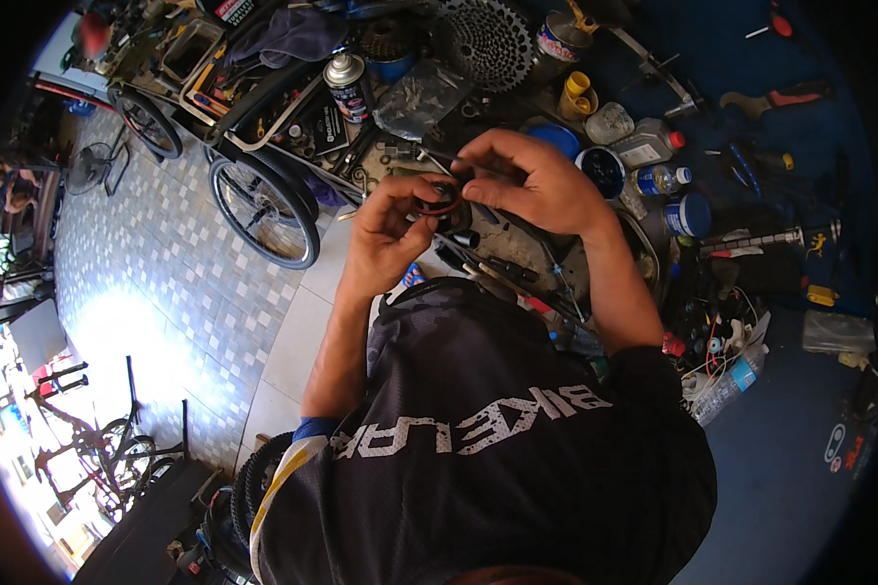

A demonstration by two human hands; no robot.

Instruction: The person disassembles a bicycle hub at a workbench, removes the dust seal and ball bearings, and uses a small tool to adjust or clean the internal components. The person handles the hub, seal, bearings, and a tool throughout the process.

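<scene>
My left hand (390,232) pinches a small round dark part with a reddish ring (441,207) between thumb and fingers, above the cluttered workbench. Close to the part's right side, my right hand (532,183) is closed, its thumb and fingertips together. Something dark and thin seems to lie between those fingertips, but I cannot make it out. Below both hands, several tools and dark rods lie on the bench, among them a black cylindrical piece (466,238).
Behind my hands stand a spray can (347,86), a large sprocket cassette (486,44) and a clear plastic bag (419,99). To the right are a blue-lidded tub (688,214), a grey bottle (649,144) and wall-hung tools. Bicycle wheels (263,213) stand at left.
</scene>
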